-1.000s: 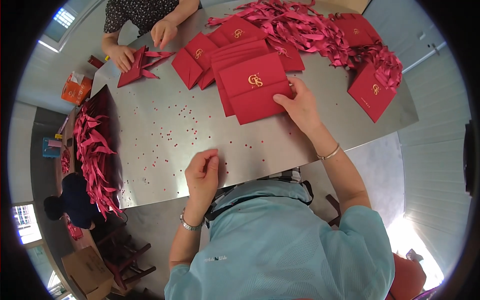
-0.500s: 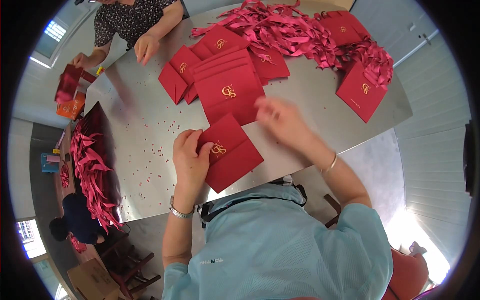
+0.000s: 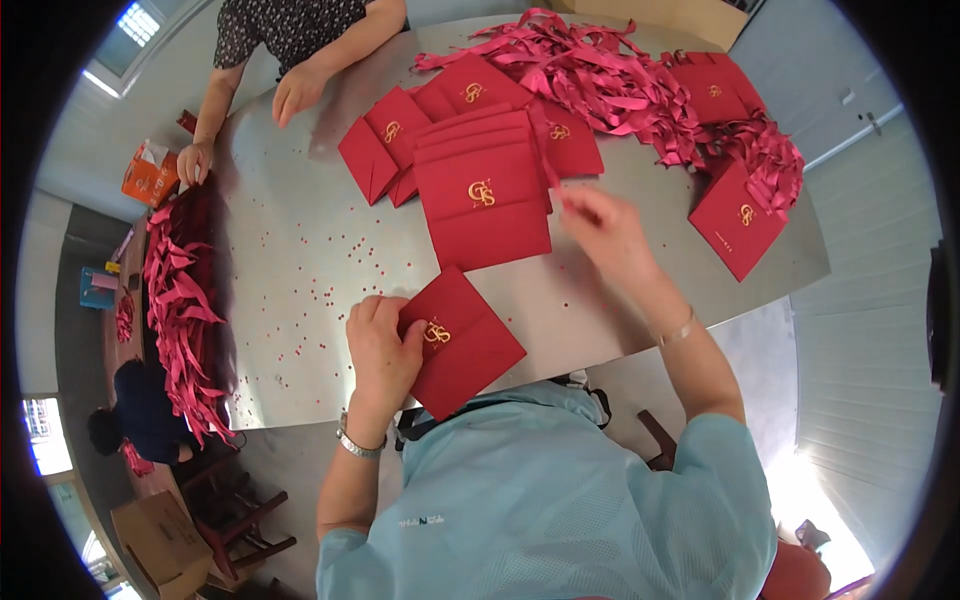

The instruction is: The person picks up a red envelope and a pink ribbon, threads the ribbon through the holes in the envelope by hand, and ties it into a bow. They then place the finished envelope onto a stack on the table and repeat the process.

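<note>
My left hand (image 3: 380,345) grips the left edge of a flat-folded red paper bag (image 3: 465,350) with a gold emblem, its thumb on top. The bag lies tilted at the table's near edge. My right hand (image 3: 608,230) is closed, pinching a thin pink-red ribbon (image 3: 551,172) that trails along the right side of a fanned stack of red paper bags (image 3: 485,225). Further back, a large tangled heap of pink-red ribbons (image 3: 590,75) spreads over the table.
More red bags (image 3: 385,135) lie behind the stack; another bag (image 3: 738,225) is at the right under ribbons. Small red dots dot the metal table (image 3: 290,250). Across it, a person's hand (image 3: 300,92) rests near the edge. Ribboned bags (image 3: 185,310) line the left edge, near an orange box (image 3: 150,175).
My right hand has moved right, and the ribbon now shows at its fingers. My left hand keeps its hold on the bag. The other person's hand has lowered to the ribboned bags.
</note>
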